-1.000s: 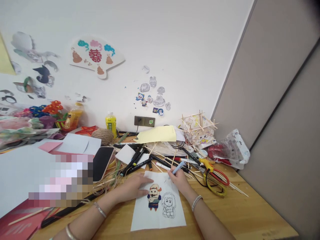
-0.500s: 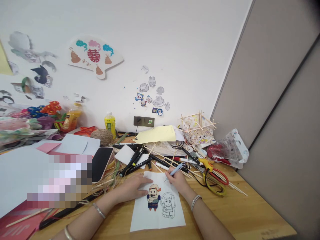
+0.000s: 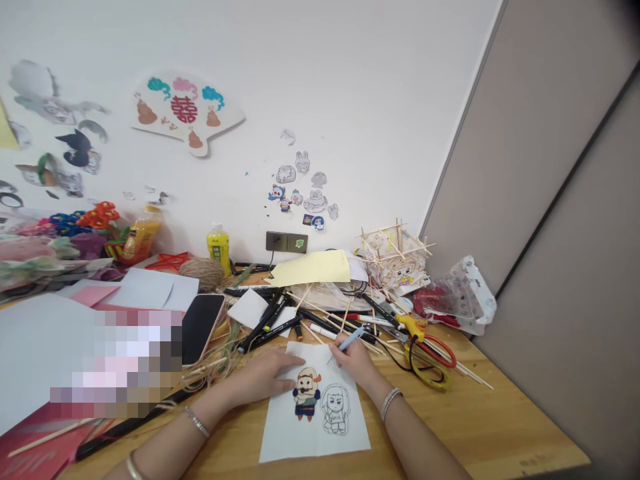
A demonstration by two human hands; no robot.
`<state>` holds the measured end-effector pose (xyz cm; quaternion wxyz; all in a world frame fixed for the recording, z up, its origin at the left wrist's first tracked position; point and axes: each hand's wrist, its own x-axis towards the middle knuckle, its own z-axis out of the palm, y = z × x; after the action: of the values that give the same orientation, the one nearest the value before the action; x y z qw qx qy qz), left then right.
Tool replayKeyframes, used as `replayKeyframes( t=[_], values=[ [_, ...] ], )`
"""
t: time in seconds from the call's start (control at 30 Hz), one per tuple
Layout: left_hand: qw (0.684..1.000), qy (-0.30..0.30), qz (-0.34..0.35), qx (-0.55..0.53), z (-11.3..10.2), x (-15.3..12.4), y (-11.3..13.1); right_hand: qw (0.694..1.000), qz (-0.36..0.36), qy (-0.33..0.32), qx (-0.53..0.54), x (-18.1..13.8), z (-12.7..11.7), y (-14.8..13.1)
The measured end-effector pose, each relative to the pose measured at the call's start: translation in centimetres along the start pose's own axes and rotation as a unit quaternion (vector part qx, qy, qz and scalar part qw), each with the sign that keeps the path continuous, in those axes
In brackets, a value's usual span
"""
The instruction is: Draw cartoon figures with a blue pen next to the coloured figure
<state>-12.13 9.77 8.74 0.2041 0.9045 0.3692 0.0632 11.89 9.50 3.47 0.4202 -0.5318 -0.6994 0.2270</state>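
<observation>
while aslant, pen (image 3: 353, 339) tip down-left

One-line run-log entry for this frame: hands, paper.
left hand: flat on paper sheet | right hand: grips light-blue pen, tip over sheet's upper part | drawing: coloured figure beside outline figure

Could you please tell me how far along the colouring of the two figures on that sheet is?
Done: the left figure is coloured in. In hand: the right hand holds a blue pen near the top of the sheet, which the left hand presses down. Left: the right figure is only an outline.
</observation>
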Motion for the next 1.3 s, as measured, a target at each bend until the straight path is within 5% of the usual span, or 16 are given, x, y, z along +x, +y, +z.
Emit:
replayKeyframes(
  t=[0.73,1.3],
  values=[
    [1.000,-0.012,-0.012,0.006,-0.07,-0.02,-0.02,0.999,0.034,0.034,0.006,-0.27,-0.18,-0.60],
    [1.000,-0.008,0.000,-0.001,-0.14,-0.10,-0.26,0.999,-0.005,0.017,-0.028,-0.13,-0.09,-0.20]
  ],
)
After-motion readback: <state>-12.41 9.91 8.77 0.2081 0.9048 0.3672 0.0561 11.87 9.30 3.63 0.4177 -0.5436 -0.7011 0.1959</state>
